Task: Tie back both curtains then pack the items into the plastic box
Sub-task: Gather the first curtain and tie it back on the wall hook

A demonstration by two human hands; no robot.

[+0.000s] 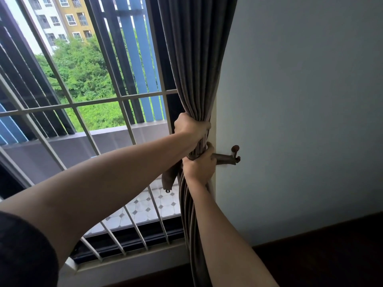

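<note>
Sleeve: a dark sleeve (24, 251) on the left arm is filling the corner far below and left of the wall hook (235, 154), cut off by the frame edge.
Right hand: the right hand (200, 166) is clasping the bunched curtain (196, 69) just left of the hook. Its fingers are curling round the folds and their tips are hidden behind the fabric.
Left hand: the left hand (191, 127) is gripping the same bundle, fist tight, above and left of the hook and touching the right hand's thumb.
Curtain: grey-brown cloth is hanging gathered just left of the hook. Its top and foot are running out of frame.
Tieback: the tieback (222, 158) is stretching from the hook into the right hand. A loose end with a small ring is dangling below and left of the hook. How it is passing round the curtain is hidden by the hand.
Wall hook: dark, it is jutting from the pale wall (300, 100). Its shape is hard to make out.
Window grille: the white window grille (97, 100) is spreading left of the hook.
</note>
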